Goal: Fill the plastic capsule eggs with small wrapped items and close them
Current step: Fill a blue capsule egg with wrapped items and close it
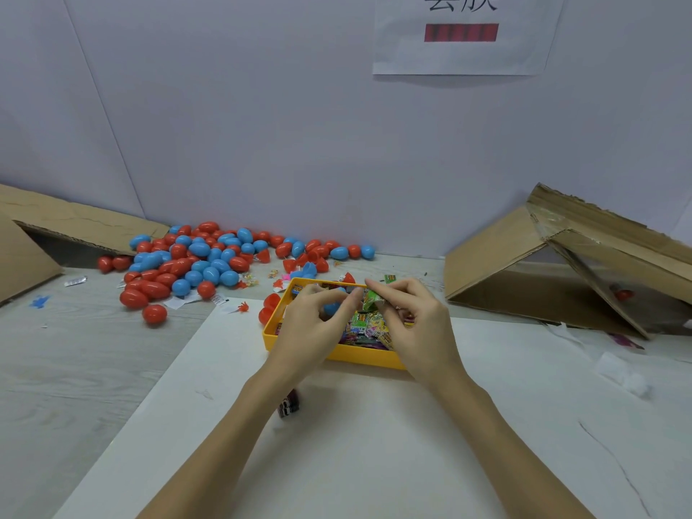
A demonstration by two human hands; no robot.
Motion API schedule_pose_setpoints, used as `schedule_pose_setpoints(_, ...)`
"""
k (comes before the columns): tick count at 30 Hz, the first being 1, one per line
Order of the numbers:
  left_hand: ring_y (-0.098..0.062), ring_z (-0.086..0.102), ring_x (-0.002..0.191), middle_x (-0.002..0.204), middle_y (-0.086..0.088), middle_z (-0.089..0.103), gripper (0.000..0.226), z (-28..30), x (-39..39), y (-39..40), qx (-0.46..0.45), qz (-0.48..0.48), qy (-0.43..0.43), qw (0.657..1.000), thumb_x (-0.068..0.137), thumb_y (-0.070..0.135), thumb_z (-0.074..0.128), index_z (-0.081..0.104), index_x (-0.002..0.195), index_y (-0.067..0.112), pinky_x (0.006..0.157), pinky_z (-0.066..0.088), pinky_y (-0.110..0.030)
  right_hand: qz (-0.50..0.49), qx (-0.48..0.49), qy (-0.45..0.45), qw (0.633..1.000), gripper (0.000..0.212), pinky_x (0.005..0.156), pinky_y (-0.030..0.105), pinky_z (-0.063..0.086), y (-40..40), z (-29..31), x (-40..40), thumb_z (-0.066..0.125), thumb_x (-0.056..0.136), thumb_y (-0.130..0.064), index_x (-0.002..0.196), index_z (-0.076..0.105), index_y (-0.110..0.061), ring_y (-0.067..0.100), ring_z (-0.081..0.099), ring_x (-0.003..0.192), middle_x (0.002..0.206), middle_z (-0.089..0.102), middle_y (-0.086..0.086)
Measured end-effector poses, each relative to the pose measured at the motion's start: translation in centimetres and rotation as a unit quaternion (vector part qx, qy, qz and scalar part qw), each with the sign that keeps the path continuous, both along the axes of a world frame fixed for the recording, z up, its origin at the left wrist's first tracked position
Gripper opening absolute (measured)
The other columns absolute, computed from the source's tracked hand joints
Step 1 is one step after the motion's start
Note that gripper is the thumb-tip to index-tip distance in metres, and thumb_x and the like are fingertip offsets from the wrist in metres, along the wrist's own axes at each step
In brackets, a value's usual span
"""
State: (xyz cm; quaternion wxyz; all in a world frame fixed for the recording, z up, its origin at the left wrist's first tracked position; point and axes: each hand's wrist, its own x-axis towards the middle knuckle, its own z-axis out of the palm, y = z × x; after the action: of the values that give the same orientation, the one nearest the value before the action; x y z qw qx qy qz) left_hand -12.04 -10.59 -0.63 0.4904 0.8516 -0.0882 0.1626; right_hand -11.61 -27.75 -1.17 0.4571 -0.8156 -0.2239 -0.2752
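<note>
Green wrapper first: my right hand (pixel 413 324) pinches a small green wrapped item (pixel 372 301) between thumb and forefinger, and its long axis runs up and away from me toward the far rim of the tray. My left hand (pixel 312 324) has its fingers curled round a blue capsule half (pixel 331 308), of which only a sliver shows between the fingers; I cannot tell whether its open side faces the item. The two grips sit just beside each other, fingertips almost meeting, with the item lying immediately to the right of the blue half. By my judgement the coming move turns on that short gap: the right hand is the carrier and must bring the item leftward into the shell, end first.

Both hands hover over the yellow tray (pixel 359 355), which holds a heap of mixed wrapped items (pixel 369 327). Two red capsule pieces (pixel 270 308) lie touching the tray's left wall. A dark wrapped piece (pixel 289 403) rests on the white sheet (pixel 374 443) near my left forearm.

Further out on the tabletop (pixel 75 350), a large pile of red and blue eggs (pixel 194 262) lies against the back wall, well apart from the hands. Cardboard boxes stand open at far left (pixel 56 226) and right (pixel 543 256).

Task judged in progress.
</note>
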Motion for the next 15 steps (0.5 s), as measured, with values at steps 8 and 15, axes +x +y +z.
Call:
schedule_pose_setpoints(8,0.001,0.058,0.064,0.092,0.004,0.065,0.003,0.77,-0.14,0.4,-0.109,-0.023,0.011,0.994,0.088,0.03,0.076,0.077,0.089,0.033,0.056,0.043,-0.009,0.008,-0.02,0.0,1.0,0.052,0.074,0.011,0.044,0.3,0.08,-0.16,0.06,0.093,0.011,0.138,0.065,-0.013,0.015,0.059,0.087,0.101,0.061,0.002)
schedule_pose_setpoints(15,0.002,0.057,0.062,0.093,-0.003,0.063,0.014,0.78,-0.32,0.29,-0.136,0.026,0.001,0.99,0.092,0.032,0.073,0.077,0.101,0.022,0.056,0.042,-0.008,0.036,0.117,0.185,0.975,0.03,0.079,0.029,0.057,0.66,0.3,-0.15,0.052,0.107,-0.026,0.133,0.063,-0.015,0.012,0.071,0.096,0.102,0.076,-0.002)
